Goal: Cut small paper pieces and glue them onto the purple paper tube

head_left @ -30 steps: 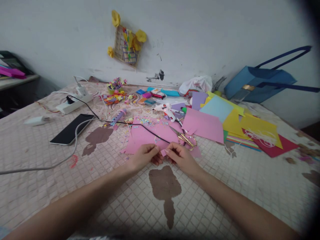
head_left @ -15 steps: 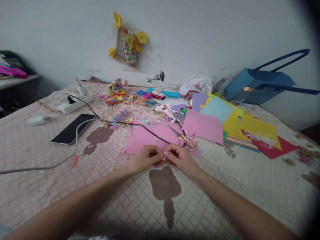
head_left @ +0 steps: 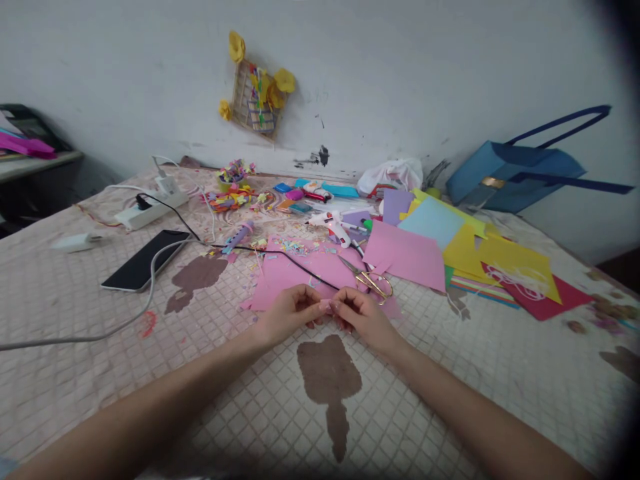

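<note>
Evidently for fine control, the left hand (head_left: 293, 312) and right hand (head_left: 364, 315) fingertip-pinch a small pink paper piece (head_left: 326, 303) near the gold-handled metal scissors (head_left: 365, 275).

Paper bit (head_left: 325, 304) is sitting btwn L grip (head_left: 293, 312) & R grip (head_left: 364, 315), nr front edge of sheet (head_left: 277, 277) on worktop (head_left: 390, 427). Scissors (head_left: 363, 273) are lying at sheet's R edge, scraps (head_left: 293, 247) on its far part. Glue gun (head_left: 333, 225) is resting behind. Paper pile (head_left: 463, 252) is lying R, bag (head_left: 500, 163) behind it. Flat device (head_left: 145, 261) is lying L, power strip (head_left: 153, 212) behind. Frame (head_left: 261, 119) is hanging on wall (head_left: 400, 80).
</note>
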`<state>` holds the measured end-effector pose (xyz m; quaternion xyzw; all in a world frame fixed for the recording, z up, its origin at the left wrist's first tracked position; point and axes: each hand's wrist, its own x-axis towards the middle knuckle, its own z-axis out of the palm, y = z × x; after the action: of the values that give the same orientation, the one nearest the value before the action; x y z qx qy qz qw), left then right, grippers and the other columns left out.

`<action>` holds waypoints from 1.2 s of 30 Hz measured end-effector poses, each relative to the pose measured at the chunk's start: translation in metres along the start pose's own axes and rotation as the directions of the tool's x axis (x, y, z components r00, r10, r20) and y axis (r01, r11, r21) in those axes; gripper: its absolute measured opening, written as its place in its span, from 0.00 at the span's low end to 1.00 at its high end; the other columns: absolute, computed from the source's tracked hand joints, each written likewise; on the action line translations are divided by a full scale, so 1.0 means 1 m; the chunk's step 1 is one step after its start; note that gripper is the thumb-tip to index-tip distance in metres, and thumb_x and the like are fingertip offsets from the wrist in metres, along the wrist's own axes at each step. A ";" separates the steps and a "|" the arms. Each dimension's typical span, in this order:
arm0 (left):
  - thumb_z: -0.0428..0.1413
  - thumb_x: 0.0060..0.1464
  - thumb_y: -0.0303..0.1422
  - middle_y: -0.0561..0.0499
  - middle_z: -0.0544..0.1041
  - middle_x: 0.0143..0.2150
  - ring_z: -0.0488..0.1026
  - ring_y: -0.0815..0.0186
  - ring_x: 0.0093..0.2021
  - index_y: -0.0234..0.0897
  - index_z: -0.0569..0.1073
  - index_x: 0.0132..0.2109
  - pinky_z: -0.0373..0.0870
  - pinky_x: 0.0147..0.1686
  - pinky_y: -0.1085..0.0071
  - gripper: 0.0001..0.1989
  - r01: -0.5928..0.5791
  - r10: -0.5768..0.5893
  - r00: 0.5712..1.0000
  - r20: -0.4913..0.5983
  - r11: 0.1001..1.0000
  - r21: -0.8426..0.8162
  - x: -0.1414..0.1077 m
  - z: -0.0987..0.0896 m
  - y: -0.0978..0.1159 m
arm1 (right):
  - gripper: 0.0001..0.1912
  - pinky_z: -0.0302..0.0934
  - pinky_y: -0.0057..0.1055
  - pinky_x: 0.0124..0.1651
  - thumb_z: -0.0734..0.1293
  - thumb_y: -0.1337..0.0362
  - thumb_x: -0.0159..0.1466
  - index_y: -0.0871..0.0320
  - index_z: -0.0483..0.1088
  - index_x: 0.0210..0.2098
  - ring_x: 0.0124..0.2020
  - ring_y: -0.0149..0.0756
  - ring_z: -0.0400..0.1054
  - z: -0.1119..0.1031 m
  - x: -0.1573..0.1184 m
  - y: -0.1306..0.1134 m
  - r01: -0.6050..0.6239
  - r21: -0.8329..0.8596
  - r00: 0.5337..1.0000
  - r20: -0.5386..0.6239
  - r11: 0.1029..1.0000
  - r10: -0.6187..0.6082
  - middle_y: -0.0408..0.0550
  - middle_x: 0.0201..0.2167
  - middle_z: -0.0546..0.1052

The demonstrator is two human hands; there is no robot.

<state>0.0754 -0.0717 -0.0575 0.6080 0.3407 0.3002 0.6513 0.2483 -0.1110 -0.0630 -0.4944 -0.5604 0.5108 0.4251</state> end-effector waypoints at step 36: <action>0.59 0.46 0.41 0.52 0.72 0.24 0.68 0.72 0.24 0.31 0.69 0.30 0.64 0.27 0.74 0.16 0.087 -0.083 0.996 0.040 0.991 -0.102 0.001 -0.003 0.002 | 0.12 0.52 0.26 0.26 0.65 0.57 0.58 0.57 0.63 0.37 0.23 0.29 0.56 -0.036 -0.003 -0.020 0.052 -0.260 0.998 -0.013 0.964 -0.057 0.40 0.24 0.64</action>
<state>0.0740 -0.0686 -0.0555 0.5636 0.3384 0.2786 0.7001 0.2820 -0.1079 -0.0389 -0.5354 -0.6314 0.4160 0.3764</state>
